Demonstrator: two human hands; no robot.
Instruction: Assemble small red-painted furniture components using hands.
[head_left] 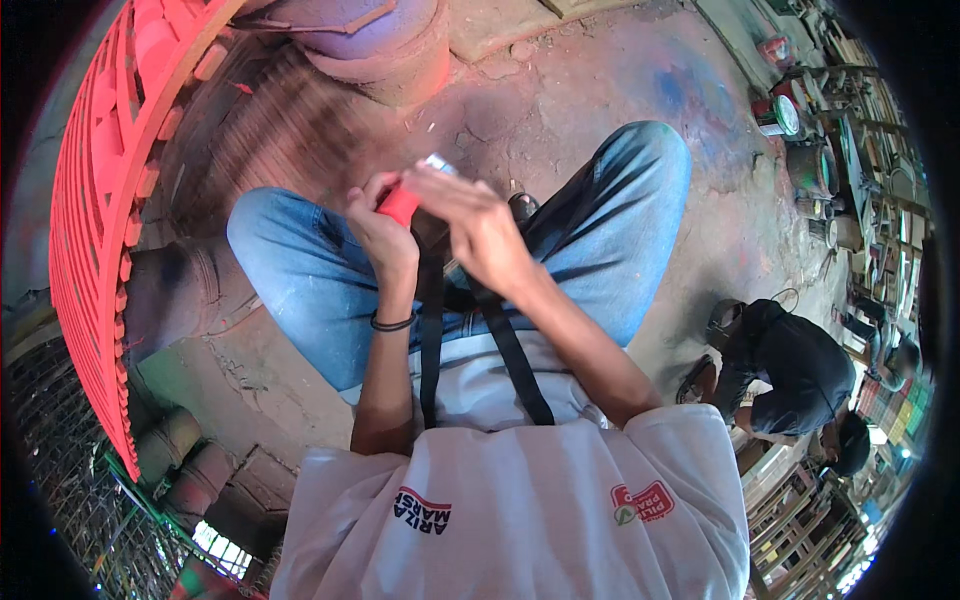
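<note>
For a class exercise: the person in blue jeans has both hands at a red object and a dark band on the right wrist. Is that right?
No: the head view shows the dark band on the left wrist, not the right. The left hand and right hand are at the red object, and the jeans are blue.

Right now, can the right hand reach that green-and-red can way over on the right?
Probably not without shifting: the can stands well beyond the right knee, and the right hand looks busy over the small red object in the left hand.
</note>
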